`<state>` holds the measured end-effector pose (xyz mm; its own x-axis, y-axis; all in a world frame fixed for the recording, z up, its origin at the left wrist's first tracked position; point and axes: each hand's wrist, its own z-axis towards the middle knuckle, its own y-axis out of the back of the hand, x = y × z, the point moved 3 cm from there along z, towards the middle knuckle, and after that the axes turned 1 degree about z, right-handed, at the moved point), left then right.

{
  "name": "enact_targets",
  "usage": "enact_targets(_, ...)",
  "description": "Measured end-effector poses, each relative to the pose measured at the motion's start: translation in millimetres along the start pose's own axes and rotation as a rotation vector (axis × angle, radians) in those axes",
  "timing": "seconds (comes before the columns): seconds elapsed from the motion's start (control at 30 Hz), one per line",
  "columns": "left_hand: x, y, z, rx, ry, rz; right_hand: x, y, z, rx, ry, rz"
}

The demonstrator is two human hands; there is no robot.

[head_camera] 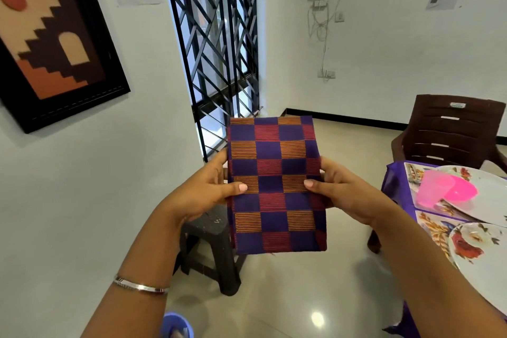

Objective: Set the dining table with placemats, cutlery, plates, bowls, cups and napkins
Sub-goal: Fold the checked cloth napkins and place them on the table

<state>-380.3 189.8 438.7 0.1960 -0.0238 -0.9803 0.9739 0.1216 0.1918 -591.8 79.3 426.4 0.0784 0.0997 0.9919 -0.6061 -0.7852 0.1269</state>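
A folded woven napkin [275, 184], checked in purple, red and orange stripes, is held upright in mid-air over open tiled floor. The left hand [204, 192] and right hand [343, 192] each pinch a side edge in a thumb-and-finger grip. At far right, the worktop [395, 175] edge carries floral plates [491, 192] and a pink plastic cup [433, 192]. Wall notices are unreadable.

A home dining room: a framed picture [52, 35] hung on the white wall, floral plates [482, 250] lay along the purple-clothed table's [391, 181] edge.
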Motion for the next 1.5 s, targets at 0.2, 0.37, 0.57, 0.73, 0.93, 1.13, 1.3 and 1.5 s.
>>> enact_targets(0.2, -4.4, 3.7, 0.4, -0.042, -0.114, -0.203, -1.2, 2.7, 2.2, -0.049, 0.1, 0.313)
enact_targets(0.37, -4.8, 3.6, 1.9, -0.048, -0.103, -0.264, 0.4, 4.5, 3.7, -0.011, 0.052, 0.417)
enact_targets(0.57, -2.3, 2.1, 1.9, -0.087, -0.055, -0.255, 0.2, 2.3, 2.3, -0.001, 0.036, 0.455)
enact_targets(0.73, 10.3, -9.8, 4.2, -0.175, 0.119, -0.514, -1.5, 4.2, 3.9, -0.039, 0.054, 0.462)
enact_targets(0.93, 32.2, -36.6, 2.0, 0.02, 0.405, -0.771, -4.0, 14.1, 6.1, -0.108, 0.076, 0.29)
enact_targets(1.13, 27.0, -34.4, 14.1, -0.004, 0.342, -0.488, -9.2, 23.1, 5.4, -0.216, 0.047, 0.365)
enact_targets(1.3, 23.2, -36.2, 27.1, -0.083, 0.264, -0.458, -27.5, 22.0, 4.7, -0.193, -0.121, 0.384)
enact_targets(1.5, 33.2, -44.0, 47.7, -0.251, 0.234, -0.437, -42.2, 6.0, -0.3, -0.315, -0.205, 0.224)
